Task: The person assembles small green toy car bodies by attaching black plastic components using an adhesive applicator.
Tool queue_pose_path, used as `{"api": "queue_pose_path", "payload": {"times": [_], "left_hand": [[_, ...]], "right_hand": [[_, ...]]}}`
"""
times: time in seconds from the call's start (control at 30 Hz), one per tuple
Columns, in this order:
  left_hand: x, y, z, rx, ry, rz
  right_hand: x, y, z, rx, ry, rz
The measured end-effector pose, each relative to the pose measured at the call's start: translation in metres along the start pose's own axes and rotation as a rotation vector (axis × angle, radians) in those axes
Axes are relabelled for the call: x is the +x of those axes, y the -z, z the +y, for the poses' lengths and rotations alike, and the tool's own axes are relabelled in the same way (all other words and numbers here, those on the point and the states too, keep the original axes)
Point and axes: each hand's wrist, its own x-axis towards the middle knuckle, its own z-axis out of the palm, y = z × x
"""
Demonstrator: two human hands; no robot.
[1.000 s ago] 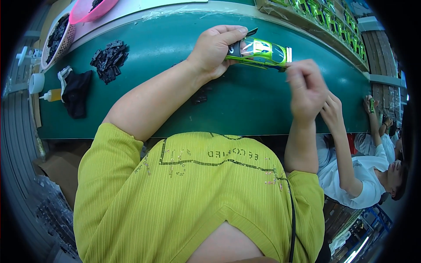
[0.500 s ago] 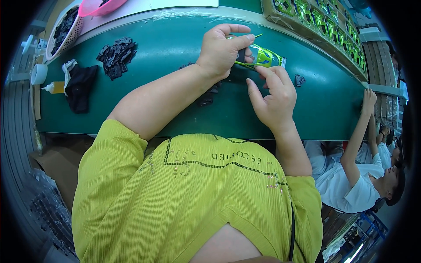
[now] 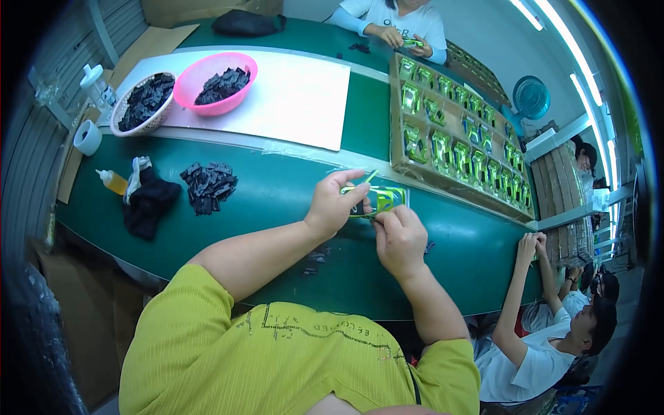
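The toy car (image 3: 391,200) looks like glossy, smooth plastic, the loose pieces (image 3: 207,188) like duller black plastic. The table (image 3: 277,173) has a smooth, faintly shiny top. The bowl (image 3: 220,108) is smooth plastic, the box (image 3: 443,181) matt cardboard, the rag (image 3: 149,207) matt cloth.

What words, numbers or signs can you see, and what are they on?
I won't copy out writing, but here's where it is:
Yellow-green ribbed shirt: dark studded letters, some blurred.
White short-sleeved T-shirt across from it: dark letters, partly hidden.
Shiny green-and-black toy car in the left hand: small pale mark, too small to read.
White plastic bottle: dark marks, too small to read.
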Motion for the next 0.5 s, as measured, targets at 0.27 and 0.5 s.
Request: {"api": "queue_pose_path", "payload": {"times": [0.27, 0.5], "left_hand": [[0.019, 0.015, -0.005, 0.841, -0.294, 0.076], [0.031, 0.019, -0.006, 0.846, -0.201, 0.122]], "right_hand": [[0.010, -0.013, 0.018, -0.012, 0.099, -0.004], [0.007, -0.022, 0.023, 0.036, 0.065, 0.024]]}}
